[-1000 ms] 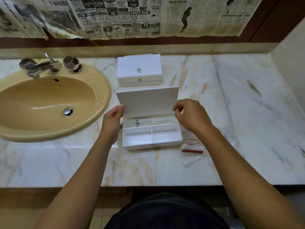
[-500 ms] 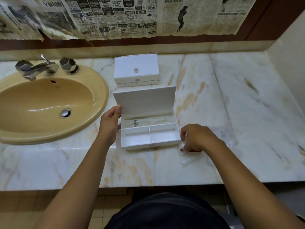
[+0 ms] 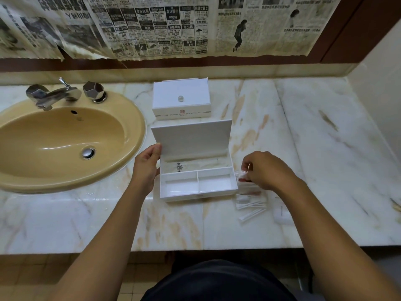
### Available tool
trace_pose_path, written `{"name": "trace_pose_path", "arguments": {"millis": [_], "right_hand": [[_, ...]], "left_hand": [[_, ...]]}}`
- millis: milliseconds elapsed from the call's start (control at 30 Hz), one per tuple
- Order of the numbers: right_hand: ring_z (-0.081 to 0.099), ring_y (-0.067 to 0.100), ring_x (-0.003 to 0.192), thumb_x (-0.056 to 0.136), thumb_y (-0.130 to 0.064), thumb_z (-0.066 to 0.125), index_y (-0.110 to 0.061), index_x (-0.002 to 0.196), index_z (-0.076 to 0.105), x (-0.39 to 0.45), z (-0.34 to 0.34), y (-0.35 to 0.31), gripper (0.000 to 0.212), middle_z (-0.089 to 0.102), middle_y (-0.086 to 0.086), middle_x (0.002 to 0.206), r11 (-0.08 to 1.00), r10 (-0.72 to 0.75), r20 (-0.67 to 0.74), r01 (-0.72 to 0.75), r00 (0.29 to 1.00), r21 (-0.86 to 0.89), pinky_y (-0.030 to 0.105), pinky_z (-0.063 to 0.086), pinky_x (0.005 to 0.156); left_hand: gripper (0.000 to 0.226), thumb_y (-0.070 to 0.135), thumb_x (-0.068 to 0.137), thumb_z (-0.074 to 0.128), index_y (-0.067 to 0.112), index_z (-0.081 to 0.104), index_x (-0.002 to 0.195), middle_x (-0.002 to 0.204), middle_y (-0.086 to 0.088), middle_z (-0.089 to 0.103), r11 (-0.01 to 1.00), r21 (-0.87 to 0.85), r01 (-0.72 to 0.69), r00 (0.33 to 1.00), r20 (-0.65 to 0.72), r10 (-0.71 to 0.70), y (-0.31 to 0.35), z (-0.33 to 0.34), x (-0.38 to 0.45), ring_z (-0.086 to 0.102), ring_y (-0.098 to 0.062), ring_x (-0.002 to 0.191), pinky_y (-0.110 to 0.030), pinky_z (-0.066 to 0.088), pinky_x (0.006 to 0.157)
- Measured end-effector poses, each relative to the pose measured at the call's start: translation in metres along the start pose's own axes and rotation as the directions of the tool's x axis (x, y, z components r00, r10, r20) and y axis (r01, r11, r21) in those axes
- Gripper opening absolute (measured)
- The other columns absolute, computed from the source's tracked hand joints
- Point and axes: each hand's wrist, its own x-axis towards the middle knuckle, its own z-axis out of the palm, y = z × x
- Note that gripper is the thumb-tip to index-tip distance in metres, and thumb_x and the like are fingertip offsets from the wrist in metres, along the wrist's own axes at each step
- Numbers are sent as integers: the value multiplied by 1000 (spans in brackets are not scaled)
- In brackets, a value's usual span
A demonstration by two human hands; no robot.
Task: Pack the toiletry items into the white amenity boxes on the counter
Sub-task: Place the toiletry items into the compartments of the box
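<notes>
Now the left hand (image 3: 144, 168) holds the open box (image 3: 196, 183) at its lid edge; the right hand (image 3: 263, 170), raised since a moment ago, pinches a clear packet (image 3: 243, 175) beside the box's right wall.

Polished white marble counter (image 3: 325, 148) with tan veins, glossy under the light; a glazed mustard-yellow ceramic basin (image 3: 65, 144), smooth and shiny; faceted chrome metal taps (image 3: 63, 94); two matt white plastic-looking amenity boxes (image 3: 197, 170) (image 3: 181, 101); clear crinkly plastic sachets (image 3: 249, 205); yellowed, rough-torn newspaper sheets (image 3: 162, 27) on the wall
</notes>
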Motion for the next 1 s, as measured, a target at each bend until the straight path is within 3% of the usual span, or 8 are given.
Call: {"name": "trace_pose_path", "arguments": {"millis": [233, 367, 567, 800, 1000], "right_hand": [[53, 1, 64, 91, -25, 65, -21, 85, 63, -7, -13, -35, 7, 60, -9, 78, 977, -123, -143, 145, 982, 158, 20, 39, 57], [56, 14, 82, 89, -17, 64, -18, 93, 69, 0, 16, -59, 7, 58, -4, 94, 972, -221, -179, 232, 959, 40, 25, 41, 67], [61, 30, 94, 85, -13, 65, -10, 101, 68, 9, 44, -71, 17, 63, 11, 106, 972, -218, -11, 216, 976, -94, 34, 50, 82], [60, 31, 99, 84, -21, 70, -10, 114, 63, 16, 53, -69, 33, 61, 13, 113, 972, -203, 24, 204, 979, -120, 36, 50, 87], [62, 29, 90, 90, -18, 49, -12, 97, 70, 15, 63, -66, 22, 68, 10, 102, 982, -189, 75, 189, 979, -3, 37, 53, 81]], "left_hand": [[26, 31, 101, 50, 15, 69, 108, 106, -4, 71, 1000, -5, 8, 1000, 4, -8, 2, 0, -1, 66, -14, 99, -47, 54, 93], [30, 32, 100, 51, 10, 68, 112, 110, -7, 70, 1000, -11, 15, 1000, 3, -15, 2, 0, -2, 65, -18, 103, -53, 51, 97], [30, 33, 99, 53, 12, 69, 112, 114, -10, 70, 1000, -1, 20, 1000, 5, -20, 3, -1, -2, 65, -21, 109, -56, 49, 99], [29, 35, 99, 53, 14, 69, 111, 115, -9, 71, 1000, -3, 15, 1000, 8, -15, 2, -2, -2, 65, -21, 110, -55, 49, 99], [31, 34, 98, 54, 11, 69, 114, 117, -10, 70, 1000, -15, 16, 1000, 2, -16, 1, -2, 0, 66, -20, 108, -55, 49, 99]]}}
